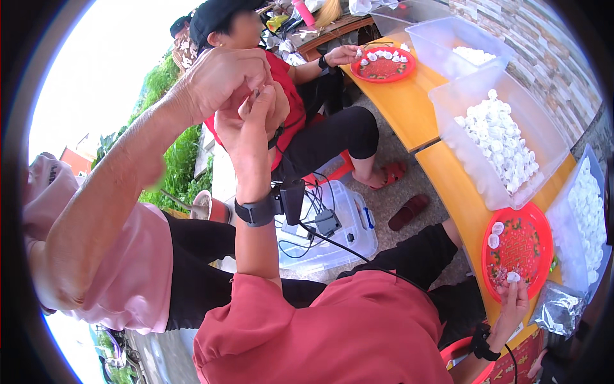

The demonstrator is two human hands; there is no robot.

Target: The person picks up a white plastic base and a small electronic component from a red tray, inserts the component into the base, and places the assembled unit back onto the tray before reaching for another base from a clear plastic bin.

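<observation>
Apparently mid-sorting, the right hand (pixel 513 308) pinches a white cap (pixel 513 277) over the red tray (pixel 549 246), while the left hand (pixel 246 137), grip unclear, meets a co-worker's hand (pixel 214 77) and likely needs freeing next.

Red short-sleeved shirt (pixel 339 333), black trousers (pixel 409 259), dark wristbands (pixel 258 213), black cable (pixel 345 248).

The left hand (pixel 249 134) meets a co-worker's hand (pixel 224 77) around what may be a small dark thing (pixel 257 93); the right hand (pixel 513 307) pinches a white piece (pixel 513 277) over a red plate (pixel 541 246).
</observation>
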